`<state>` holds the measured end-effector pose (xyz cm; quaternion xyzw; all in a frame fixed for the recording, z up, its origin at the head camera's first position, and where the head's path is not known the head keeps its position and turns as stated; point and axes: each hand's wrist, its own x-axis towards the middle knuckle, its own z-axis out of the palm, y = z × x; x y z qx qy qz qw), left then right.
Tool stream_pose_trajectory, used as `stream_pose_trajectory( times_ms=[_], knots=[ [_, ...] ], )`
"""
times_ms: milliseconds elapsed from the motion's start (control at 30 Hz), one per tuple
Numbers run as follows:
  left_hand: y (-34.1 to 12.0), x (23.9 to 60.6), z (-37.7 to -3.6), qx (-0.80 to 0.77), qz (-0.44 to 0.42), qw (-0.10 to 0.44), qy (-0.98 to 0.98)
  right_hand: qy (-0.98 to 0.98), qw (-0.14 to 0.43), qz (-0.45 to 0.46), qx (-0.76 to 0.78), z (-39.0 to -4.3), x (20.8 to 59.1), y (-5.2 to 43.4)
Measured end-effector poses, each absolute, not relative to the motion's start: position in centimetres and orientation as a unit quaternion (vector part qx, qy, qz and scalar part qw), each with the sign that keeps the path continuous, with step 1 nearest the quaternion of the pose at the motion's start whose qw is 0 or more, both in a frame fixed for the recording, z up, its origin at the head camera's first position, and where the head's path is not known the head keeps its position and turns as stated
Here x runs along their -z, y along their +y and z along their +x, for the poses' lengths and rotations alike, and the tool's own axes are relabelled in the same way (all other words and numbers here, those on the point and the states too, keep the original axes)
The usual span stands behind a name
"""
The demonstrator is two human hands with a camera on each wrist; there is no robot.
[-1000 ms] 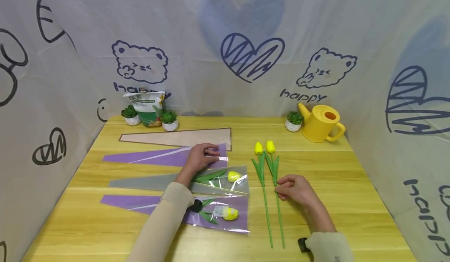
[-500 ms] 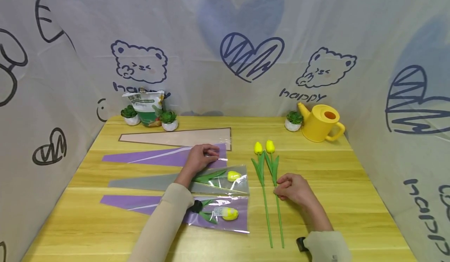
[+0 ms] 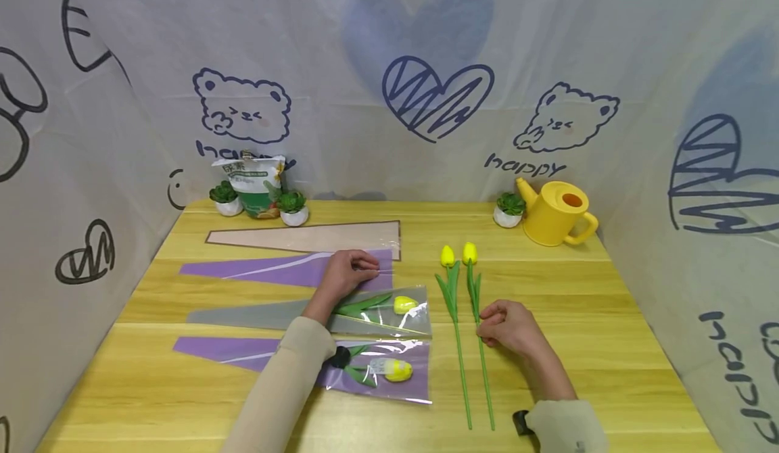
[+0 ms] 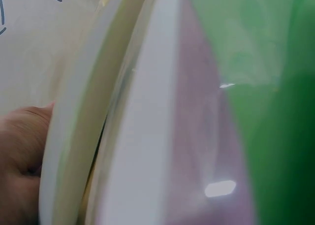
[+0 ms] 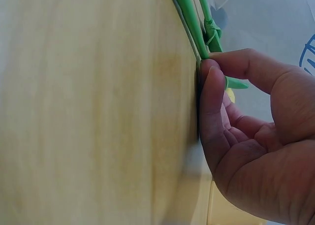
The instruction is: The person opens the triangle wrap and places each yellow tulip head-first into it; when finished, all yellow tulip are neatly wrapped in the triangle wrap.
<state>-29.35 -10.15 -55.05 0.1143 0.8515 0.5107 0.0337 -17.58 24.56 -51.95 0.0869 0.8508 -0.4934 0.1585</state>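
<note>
On the tabletop's (image 3: 584, 318) right side, the right hand (image 3: 513, 326) pinches the right flower (image 3: 475, 301) by its stem; farther left, the left hand (image 3: 348, 274) lies over the far purple wrapper (image 3: 289, 272), its grip unclear. Tugging sideways might snag the left flower's (image 3: 450, 297) close-lying leaves.

Right grip (image 3: 512, 326) holds a yellow tulip (image 3: 473, 287) by its stem; left grip (image 3: 348, 276) lies over a purple wrapper (image 3: 289, 275)

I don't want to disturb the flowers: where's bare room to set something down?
Bare: right of the right hand, below the watering can; and between the pale wrapper and rightmost potted plant. Crowded: left of the unwrapped tulips, where four wrappers lie close together.
</note>
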Motion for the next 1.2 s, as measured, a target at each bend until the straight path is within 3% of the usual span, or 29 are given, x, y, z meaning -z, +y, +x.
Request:
stream_pose_trajectory(
  times_ms=[400,733,1200],
  knots=[
    [-10.17,55.54,-29.38,-0.563,0.102,0.031,0.820,0.844,0.166,0.112,0.497,-17.65,52.07,24.50],
    [-10.44,55.56,-29.49,-0.593,0.103,-0.002,0.799,0.852,0.164,0.101,0.487,-17.72,51.89,24.46],
    [-10.64,55.26,-29.35,-0.599,0.089,0.007,0.796,0.856,0.146,0.093,0.487,-17.82,51.44,24.54]
  ],
)
